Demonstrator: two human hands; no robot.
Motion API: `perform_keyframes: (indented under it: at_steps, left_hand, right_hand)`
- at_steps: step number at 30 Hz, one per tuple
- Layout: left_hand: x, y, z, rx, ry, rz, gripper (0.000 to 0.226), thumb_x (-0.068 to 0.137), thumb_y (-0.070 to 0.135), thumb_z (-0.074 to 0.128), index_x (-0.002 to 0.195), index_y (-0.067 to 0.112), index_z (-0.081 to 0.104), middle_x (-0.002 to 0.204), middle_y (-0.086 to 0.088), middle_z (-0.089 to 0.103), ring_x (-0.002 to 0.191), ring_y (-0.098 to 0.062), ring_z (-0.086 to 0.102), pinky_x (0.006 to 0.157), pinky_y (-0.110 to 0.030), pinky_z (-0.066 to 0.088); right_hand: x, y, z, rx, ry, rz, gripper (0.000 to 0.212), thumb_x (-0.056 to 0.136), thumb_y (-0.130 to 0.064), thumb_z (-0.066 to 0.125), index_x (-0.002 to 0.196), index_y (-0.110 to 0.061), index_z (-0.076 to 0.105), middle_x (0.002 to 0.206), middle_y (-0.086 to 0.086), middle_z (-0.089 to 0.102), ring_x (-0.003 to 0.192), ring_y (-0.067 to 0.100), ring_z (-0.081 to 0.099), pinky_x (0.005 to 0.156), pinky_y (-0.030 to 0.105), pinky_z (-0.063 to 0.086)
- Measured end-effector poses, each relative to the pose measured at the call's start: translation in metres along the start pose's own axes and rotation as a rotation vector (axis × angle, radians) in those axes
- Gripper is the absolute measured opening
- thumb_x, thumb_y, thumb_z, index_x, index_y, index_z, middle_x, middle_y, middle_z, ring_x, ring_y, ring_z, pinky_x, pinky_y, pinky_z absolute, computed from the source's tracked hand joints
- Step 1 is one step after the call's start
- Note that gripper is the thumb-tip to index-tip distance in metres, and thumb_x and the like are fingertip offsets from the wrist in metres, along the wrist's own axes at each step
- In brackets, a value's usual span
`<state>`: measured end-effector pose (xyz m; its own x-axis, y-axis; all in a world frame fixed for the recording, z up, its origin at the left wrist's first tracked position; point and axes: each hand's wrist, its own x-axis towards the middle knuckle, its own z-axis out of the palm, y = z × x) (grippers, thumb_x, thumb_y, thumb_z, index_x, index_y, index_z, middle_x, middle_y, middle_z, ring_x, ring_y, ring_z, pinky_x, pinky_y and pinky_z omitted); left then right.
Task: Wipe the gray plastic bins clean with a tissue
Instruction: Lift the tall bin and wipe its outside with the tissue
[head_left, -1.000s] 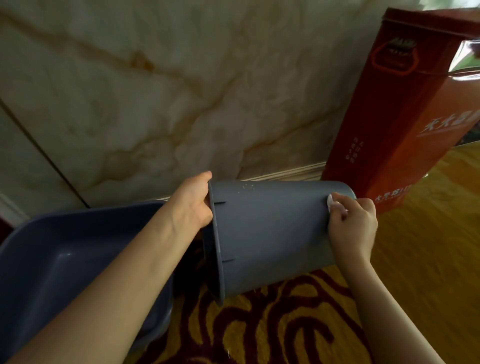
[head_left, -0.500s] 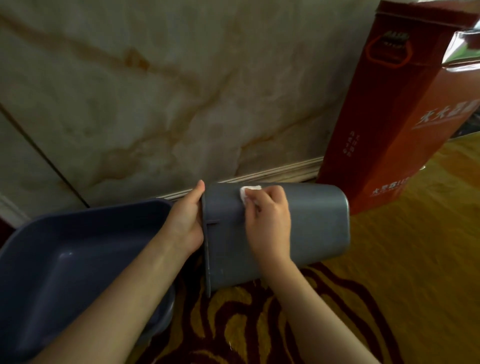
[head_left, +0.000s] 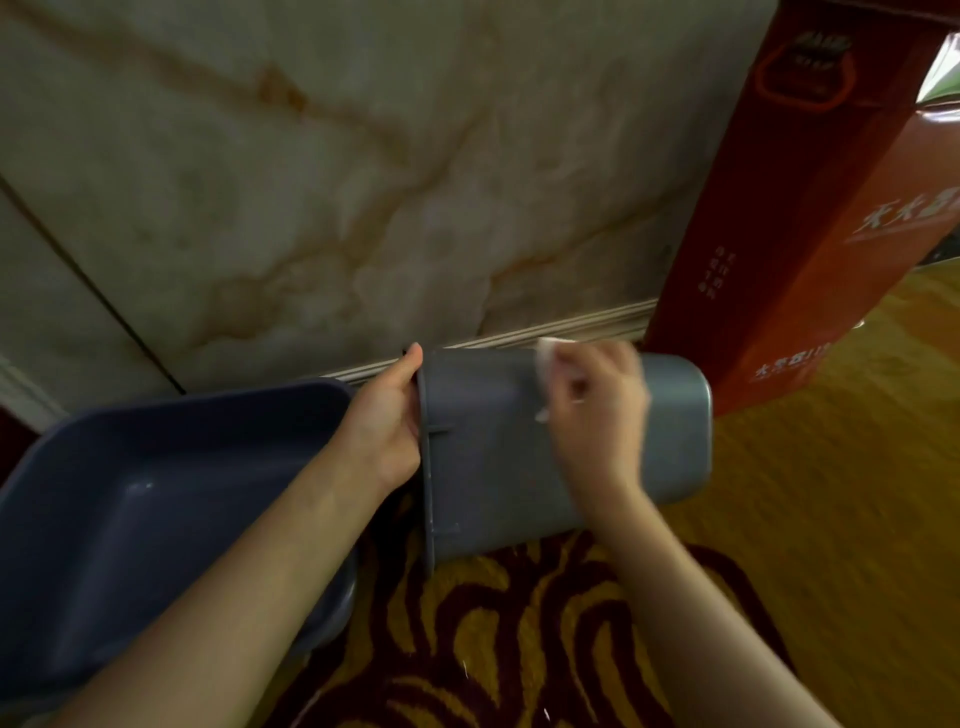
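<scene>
A gray plastic bin lies on its side above the carpet, its rim to the left and its base to the right. My left hand grips the rim. My right hand, blurred by motion, presses a white tissue against the bin's outer wall near its upper edge. A second, wider gray bin sits at the lower left, tilted with its open side toward me; my left forearm crosses over its near edge.
A marble wall with a baseboard stands right behind the bins. A tall red carton stands against it at the right, close to the held bin's base. Yellow and dark red patterned carpet covers the floor.
My right hand with the tissue swept left along the bin's wall from its base end to near the rim, then back right toward the middle. The left hand kept its hold on the rim.
</scene>
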<state>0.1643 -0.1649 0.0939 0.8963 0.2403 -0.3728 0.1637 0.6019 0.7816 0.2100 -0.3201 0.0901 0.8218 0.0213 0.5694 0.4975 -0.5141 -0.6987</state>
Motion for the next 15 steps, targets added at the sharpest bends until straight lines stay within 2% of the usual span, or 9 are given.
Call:
perform_keyframes:
  at_steps: [2,4,6,12,13,15]
  left_hand:
    - [0.002,0.002,0.001,0.002,-0.022,0.003,0.043,0.094,0.037,0.037,0.089,0.007,0.067,0.074,-0.007,0.076,0.068,-0.017,0.072,0.058,-0.026,0.058]
    - [0.003,0.001,0.002,-0.002,-0.019,0.002,0.044,0.094,0.038,0.037,0.089,0.006,0.067,0.073,-0.008,0.076,0.066,-0.017,0.072,0.058,-0.026,0.059]
    - [0.004,0.001,0.001,0.002,0.018,0.004,0.04,0.094,0.037,0.039,0.088,0.009,0.066,0.069,-0.005,0.076,0.063,-0.015,0.072,0.056,-0.026,0.057]
    - [0.008,0.004,0.004,0.011,0.058,-0.008,0.034,0.093,0.038,0.043,0.087,0.011,0.063,0.064,-0.003,0.075,0.06,-0.016,0.072,0.049,-0.027,0.055]
    - [0.009,0.005,0.005,0.019,0.063,-0.006,0.034,0.093,0.038,0.042,0.086,0.011,0.063,0.063,-0.003,0.075,0.059,-0.016,0.072,0.049,-0.027,0.054]
    - [0.011,0.007,0.006,0.026,0.073,-0.006,0.034,0.093,0.038,0.043,0.087,0.011,0.063,0.063,-0.004,0.075,0.059,-0.016,0.072,0.05,-0.028,0.054]
  right_hand:
    - [-0.019,-0.024,0.02,0.072,-0.156,-0.171,0.007,0.084,-0.01,0.061,0.086,-0.01,0.068,0.085,0.012,0.057,0.077,0.024,0.056,0.066,0.031,0.044]
    - [-0.024,-0.021,0.026,0.078,-0.153,-0.206,0.008,0.085,-0.009,0.061,0.089,-0.008,0.068,0.088,0.014,0.058,0.08,0.029,0.056,0.067,0.034,0.047]
    - [-0.016,0.007,0.019,0.012,-0.047,-0.145,0.009,0.085,-0.006,0.061,0.091,-0.005,0.067,0.089,0.019,0.057,0.082,0.034,0.056,0.071,0.035,0.046]
    - [0.001,0.098,-0.033,-0.186,0.169,0.291,0.014,0.089,-0.005,0.051,0.099,-0.001,0.06,0.105,0.021,0.052,0.093,0.033,0.053,0.072,0.03,0.038]
    - [-0.003,0.097,-0.034,-0.19,0.19,0.292,0.013,0.089,-0.005,0.052,0.099,-0.002,0.06,0.104,0.021,0.053,0.092,0.033,0.053,0.071,0.028,0.037]
    - [-0.02,0.075,-0.024,-0.152,0.145,0.157,0.012,0.086,-0.002,0.056,0.096,-0.003,0.06,0.098,0.019,0.054,0.087,0.03,0.054,0.067,0.02,0.036]
